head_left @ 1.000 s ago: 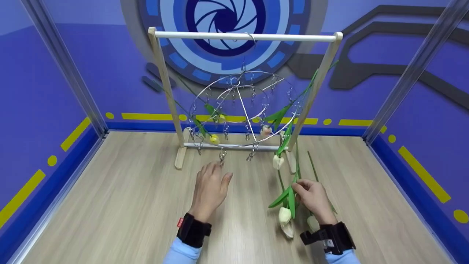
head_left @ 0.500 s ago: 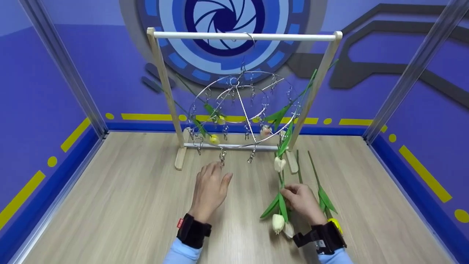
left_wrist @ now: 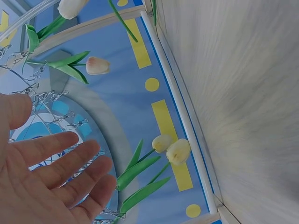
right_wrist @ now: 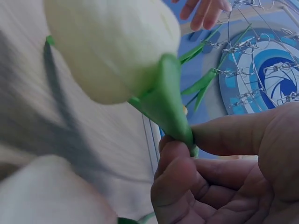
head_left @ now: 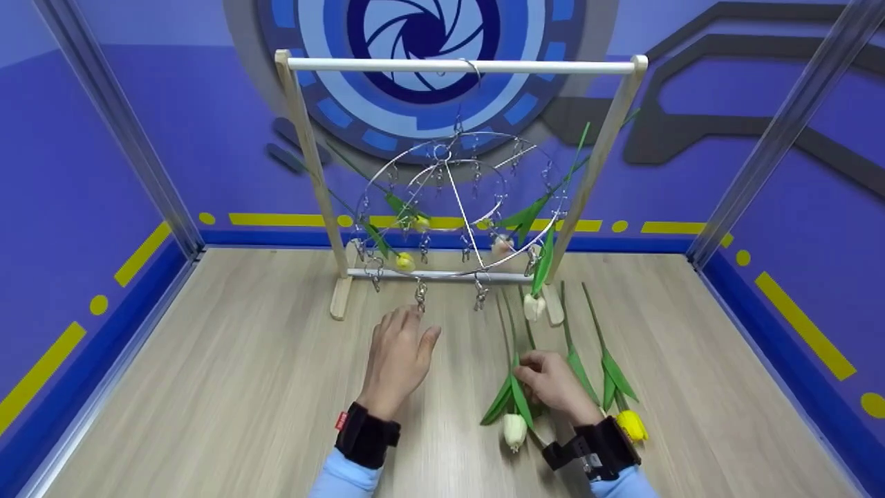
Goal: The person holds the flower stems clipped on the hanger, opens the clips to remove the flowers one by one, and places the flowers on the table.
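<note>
- Our right hand pinches the stem of a white tulip between thumb and curled fingers; the wrist view shows the grip sitting close behind the bloom, right at the leaf base.
- The tulip is low over the worktop, bloom toward us and stem pointing away toward the rack — a grip this near the head leaves the long stem free to swing, so we judge it wiser to steady the stem end before bringing it to any clip.
- Our left hand hovers flat with fingers spread and relaxed, holding nothing, just below a dangling clip at the front of the round wire hanger.
- That hand is well placed to catch the clip and stop the hanger from swaying; we think squeezing it wide before the stem arrives would spare the stem a scrape.
- The hanger hangs from the white bar of a wooden rack, and several tulips already dangle bloom-down from its clips, one white one close to our right hand — we should keep clear of it.
- Other stems lie on the worktop beside our right wrist, among them a yellow tulip.
</note>
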A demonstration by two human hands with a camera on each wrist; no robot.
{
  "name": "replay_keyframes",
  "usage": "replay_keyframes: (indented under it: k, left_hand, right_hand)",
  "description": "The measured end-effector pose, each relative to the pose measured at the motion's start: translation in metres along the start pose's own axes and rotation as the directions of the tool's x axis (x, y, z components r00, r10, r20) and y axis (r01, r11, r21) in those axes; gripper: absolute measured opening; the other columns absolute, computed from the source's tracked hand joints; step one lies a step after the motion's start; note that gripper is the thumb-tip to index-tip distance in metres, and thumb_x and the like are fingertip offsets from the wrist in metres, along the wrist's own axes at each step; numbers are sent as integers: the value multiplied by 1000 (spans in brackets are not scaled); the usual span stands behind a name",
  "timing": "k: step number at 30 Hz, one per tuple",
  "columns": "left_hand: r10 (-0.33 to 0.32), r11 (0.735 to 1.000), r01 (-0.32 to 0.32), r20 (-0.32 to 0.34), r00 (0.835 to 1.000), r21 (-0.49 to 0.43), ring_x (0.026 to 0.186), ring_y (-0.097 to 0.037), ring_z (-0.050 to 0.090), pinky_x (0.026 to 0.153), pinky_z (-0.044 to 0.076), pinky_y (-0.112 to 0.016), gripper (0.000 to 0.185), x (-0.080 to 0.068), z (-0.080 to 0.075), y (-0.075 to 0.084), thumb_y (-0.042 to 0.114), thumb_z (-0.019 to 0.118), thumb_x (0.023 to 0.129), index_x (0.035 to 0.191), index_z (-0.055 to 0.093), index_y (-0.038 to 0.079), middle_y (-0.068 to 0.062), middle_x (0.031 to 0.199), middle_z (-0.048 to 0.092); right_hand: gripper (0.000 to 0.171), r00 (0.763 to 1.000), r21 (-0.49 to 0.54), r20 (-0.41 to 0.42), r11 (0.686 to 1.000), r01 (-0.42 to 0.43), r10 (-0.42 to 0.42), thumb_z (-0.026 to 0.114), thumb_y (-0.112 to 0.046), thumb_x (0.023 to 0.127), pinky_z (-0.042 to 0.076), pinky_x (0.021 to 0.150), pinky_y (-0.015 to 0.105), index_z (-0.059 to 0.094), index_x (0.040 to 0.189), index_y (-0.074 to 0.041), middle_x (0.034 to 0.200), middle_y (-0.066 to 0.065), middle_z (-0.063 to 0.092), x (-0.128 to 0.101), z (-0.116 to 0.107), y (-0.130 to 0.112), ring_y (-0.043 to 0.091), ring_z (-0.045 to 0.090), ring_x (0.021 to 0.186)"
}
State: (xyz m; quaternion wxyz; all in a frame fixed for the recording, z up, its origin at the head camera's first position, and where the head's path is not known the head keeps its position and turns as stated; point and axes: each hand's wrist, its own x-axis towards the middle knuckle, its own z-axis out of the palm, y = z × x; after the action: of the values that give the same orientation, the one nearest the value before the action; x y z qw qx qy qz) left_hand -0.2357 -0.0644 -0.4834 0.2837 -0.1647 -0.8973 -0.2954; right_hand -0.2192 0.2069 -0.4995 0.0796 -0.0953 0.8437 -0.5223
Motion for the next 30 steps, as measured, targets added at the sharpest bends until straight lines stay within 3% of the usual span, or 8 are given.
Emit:
replay_keyframes:
  k: [8,22,30]
  left_hand:
    - [22,1000,-22,-14,1000,17,110,-39,62,95,50,-52,38,-1,1,0,23,66,101,119,67,-11,-23,117,66]
    - [17,1000,-17,-7,1000,-1,107,-38,63,93,51,-51,38,-1,0,0,24,65,103,119,67,-10,-23,117,67]
    - [11,1000,-11,10,1000,12,112,-39,62,96,50,-52,45,-1,0,0,27,62,104,122,66,-15,-26,120,66]
  right_hand:
    - [39,1000,-46,-15,999,-21,21,58,-2,98,48,54,27,56,130,21,94,11,69,1,9,-1,16,56,61]
    - [34,996,-153,-80,987,-39,27,65,-1,95,48,59,29,61,124,14,90,8,66,4,14,1,14,56,63]
    - [34,999,-119,-28,992,-48,46,66,-1,94,56,61,36,60,125,10,98,15,68,2,15,3,23,66,67]
